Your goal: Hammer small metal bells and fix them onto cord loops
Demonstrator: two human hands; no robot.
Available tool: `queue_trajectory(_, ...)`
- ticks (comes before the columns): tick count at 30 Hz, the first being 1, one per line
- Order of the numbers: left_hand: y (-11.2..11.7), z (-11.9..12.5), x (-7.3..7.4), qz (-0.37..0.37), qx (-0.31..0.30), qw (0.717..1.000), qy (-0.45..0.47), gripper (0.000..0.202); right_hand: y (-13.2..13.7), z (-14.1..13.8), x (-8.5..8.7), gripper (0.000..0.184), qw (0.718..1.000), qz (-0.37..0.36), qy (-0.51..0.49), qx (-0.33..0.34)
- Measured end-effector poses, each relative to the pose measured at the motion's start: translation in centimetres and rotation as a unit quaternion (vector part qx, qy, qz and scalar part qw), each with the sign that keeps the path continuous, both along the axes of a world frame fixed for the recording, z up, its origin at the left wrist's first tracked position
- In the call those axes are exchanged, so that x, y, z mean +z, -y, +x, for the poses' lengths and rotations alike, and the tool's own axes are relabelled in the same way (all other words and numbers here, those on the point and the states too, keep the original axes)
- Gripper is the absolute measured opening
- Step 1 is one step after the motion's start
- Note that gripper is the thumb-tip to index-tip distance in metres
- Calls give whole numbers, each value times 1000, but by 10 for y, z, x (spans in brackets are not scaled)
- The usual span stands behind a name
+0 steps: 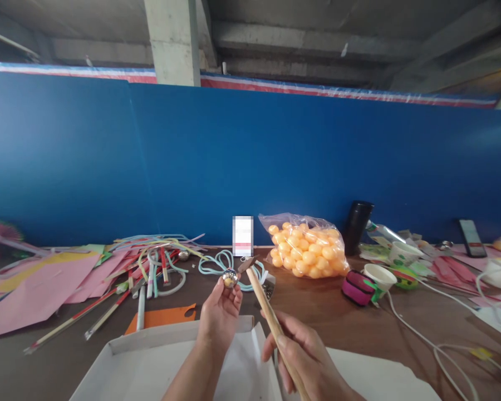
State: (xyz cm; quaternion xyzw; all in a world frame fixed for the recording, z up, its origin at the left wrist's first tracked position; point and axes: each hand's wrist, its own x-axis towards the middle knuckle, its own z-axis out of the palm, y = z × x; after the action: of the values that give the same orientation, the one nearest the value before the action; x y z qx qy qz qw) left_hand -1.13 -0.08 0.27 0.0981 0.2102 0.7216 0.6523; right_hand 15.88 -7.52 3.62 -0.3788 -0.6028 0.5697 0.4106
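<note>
Between the fingertips of my left hand point(221, 313) is a small shiny silver ball point(230, 278), held up above the table. My right hand point(303, 351) is wrapped round the wooden handle of a hammer point(268, 312). The hammer's dark head points up and away from me, just right of the ball; whether the two touch I cannot tell. Below both hands lies an open white cardboard box point(150, 356). Pale blue cord point(217, 262) is coiled behind the ball.
A clear bag of orange balls point(309, 250) stands behind the hammer. To its right are a black bottle point(358, 227), a pink-and-black pouch point(358, 288), a paper cup point(379, 277) and white cables point(426, 329). Pink paper point(45, 284) and tangled tubes fill the left. A blue partition point(250, 156) rises behind.
</note>
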Motion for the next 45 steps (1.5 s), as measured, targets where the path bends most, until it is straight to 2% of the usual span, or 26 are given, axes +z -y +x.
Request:
queue_trajectory(5, 0, 0, -2, 9, -3, 1000, 3, 10, 1, -4, -5, 49, 1000, 5, 18, 16)
queue_trajectory(11, -1, 0, -3, 23, -9, 1000, -10, 16, -2, -2, -11, 41, 998, 18, 55, 32)
queue_trajectory(14, -1, 0, -4, 19, -3, 1000, -5, 12, -4, -1, -13, 45, 998, 21, 43, 46)
queue_trajectory(20, -1, 1, -4, 22, -6, 1000, -3, 15, 0, -4, -11, 42, 998, 21, 51, 21)
queue_trajectory(28, -3, 0, -3, 11, -2, 1000, 3, 12, -6, 1, -12, 40, 996, 19, 60, 57)
queue_trajectory(45, -3, 0, -3, -7, 13, 1000, 4, 9, -7, 1, -13, 42, 998, 10, 47, 49)
